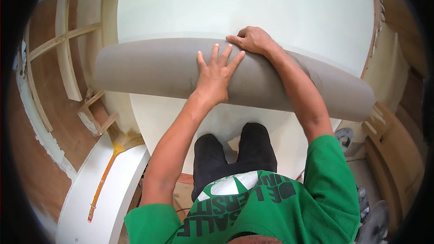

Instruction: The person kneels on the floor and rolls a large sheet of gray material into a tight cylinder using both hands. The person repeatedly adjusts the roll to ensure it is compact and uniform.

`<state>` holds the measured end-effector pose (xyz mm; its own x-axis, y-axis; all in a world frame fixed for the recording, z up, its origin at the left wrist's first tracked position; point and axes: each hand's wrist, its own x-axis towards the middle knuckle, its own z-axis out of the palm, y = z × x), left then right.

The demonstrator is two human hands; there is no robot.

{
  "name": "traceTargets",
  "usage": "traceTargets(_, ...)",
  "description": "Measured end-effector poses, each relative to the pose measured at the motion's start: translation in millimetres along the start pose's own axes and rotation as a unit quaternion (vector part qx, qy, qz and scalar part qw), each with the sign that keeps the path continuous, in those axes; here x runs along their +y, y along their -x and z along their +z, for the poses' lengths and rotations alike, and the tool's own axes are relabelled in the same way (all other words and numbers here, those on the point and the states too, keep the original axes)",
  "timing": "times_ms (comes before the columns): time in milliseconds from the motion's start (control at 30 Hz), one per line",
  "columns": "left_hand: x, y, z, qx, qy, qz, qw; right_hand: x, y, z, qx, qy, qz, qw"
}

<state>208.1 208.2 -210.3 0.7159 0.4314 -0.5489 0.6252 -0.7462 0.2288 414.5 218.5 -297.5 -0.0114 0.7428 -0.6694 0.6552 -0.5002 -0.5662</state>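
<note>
Grey-brown roll (153, 68) lies beneath the splayed left hand (214, 79), the right hand (253, 40) at its far edge, grip unclear.

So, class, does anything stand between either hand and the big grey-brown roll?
Nothing visible does. The left hand lies on the roll with fingers spread, and the right hand is at its far edge, nothing between.

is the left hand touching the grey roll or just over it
Touching: the head view shows the left hand spread out against the grey roll.
</note>
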Motion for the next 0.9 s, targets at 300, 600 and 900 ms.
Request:
traceTargets(300, -6, -33, -39, -0.121, 0.032, -0.019, 0.992, -1, 143, 20, 0.189, 0.192, -0.091, 0.959)
traceTargets(600, -23, -65, -69, -0.167, 0.051, 0.001, 0.985, -6, 111, -7, 0.136, 0.160, -0.050, 0.976)
traceTargets(900, -1, 33, 24, 0.128, -0.022, 0.142, 0.981, 1, 93, -40, 0.056, 0.148, 0.000, 0.987)
